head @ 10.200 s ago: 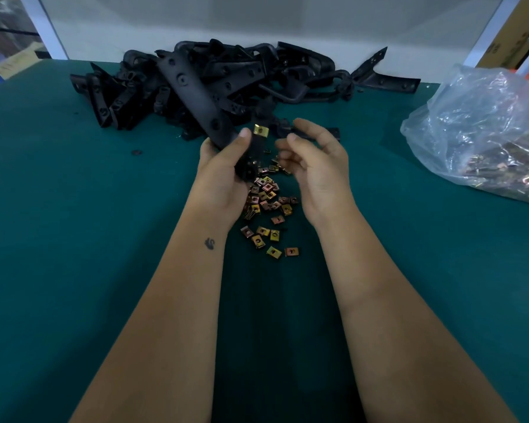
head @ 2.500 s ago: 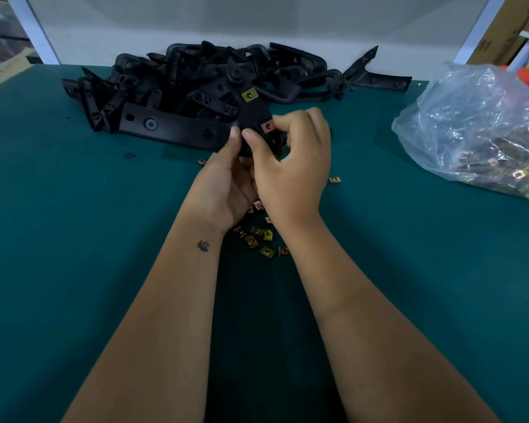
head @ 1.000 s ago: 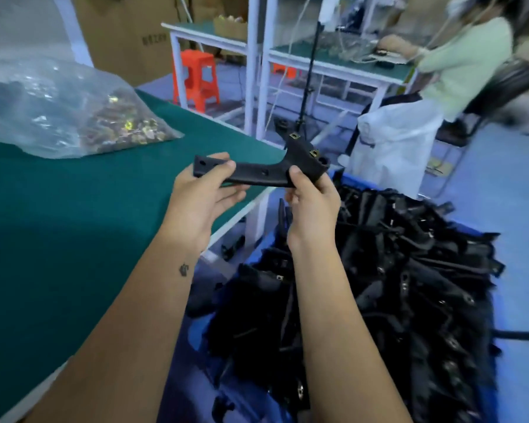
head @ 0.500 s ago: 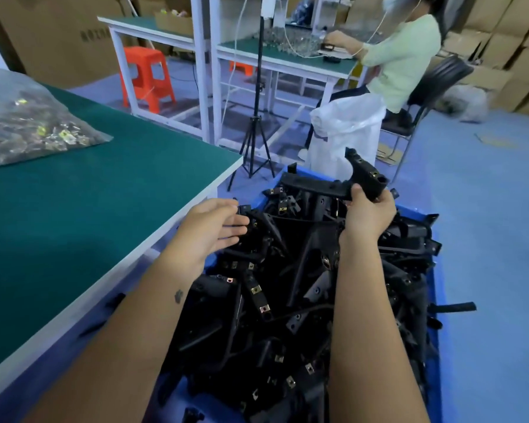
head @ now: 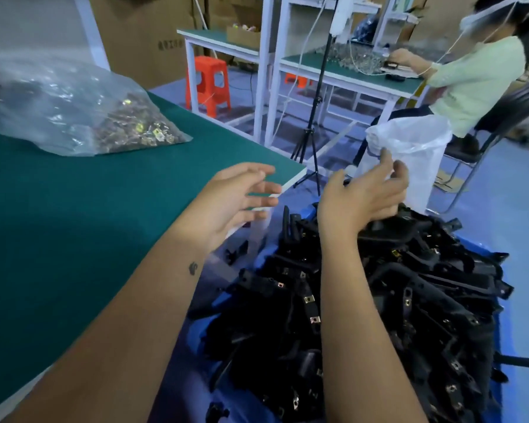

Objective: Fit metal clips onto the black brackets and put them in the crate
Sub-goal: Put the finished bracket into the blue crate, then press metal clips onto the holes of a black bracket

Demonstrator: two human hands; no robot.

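Nothing is held: the left hand (head: pixel 232 199) and right hand (head: pixel 364 196) are spread, fingers loose. Clipped black brackets (head: pixel 379 300) are heaped in the blue crate (head: pixel 477 248) at five o'clock. Stiff and light, they are probably best gripped mid-bar.

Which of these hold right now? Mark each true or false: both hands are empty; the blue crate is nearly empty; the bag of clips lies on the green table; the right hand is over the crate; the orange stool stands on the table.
1. Both hands are empty: true. The left hand and right hand hold nothing.
2. Blue crate nearly empty: false. Black brackets heap it.
3. Bag of clips on the green table: true.
4. Right hand over the crate: true.
5. Orange stool on the table: false. It stands on the floor.
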